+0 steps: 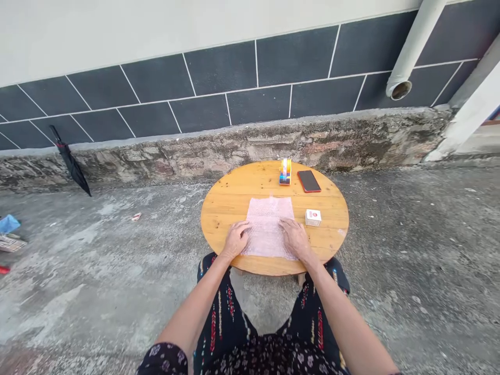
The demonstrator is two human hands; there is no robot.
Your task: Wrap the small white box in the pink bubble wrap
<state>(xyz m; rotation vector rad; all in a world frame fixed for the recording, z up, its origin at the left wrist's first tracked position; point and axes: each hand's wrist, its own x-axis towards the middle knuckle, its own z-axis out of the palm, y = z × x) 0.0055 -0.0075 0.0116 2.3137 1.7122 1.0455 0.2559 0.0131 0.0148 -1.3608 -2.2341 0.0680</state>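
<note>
in the head view, the pink bubble-wrap sheet (269,234) lies flat on the round wooden table (219,198), reaching close to the near rim, with your left hand (236,238) on its left edge and your right hand (295,237) on its right. neither hand is clenched: your fingers rest loosely on the wrap, gripping nothing.

the step looks like squaring and flattening the sheet. to do that well, press lightly with spread fingers and stroke outward from the middle, so the edges lie straight and the bubbles don't pop. mind your right hand, since the small white box (313,217) sits just beside it; the tape dispenser (285,173) and phone (309,181) are farther back.

both forearms reach forward and angle inward above your thighs, nearly mirrored. your palms face down, wrists low by the near part of the tabletop, fingers pointing forward and in toward each other.
</note>
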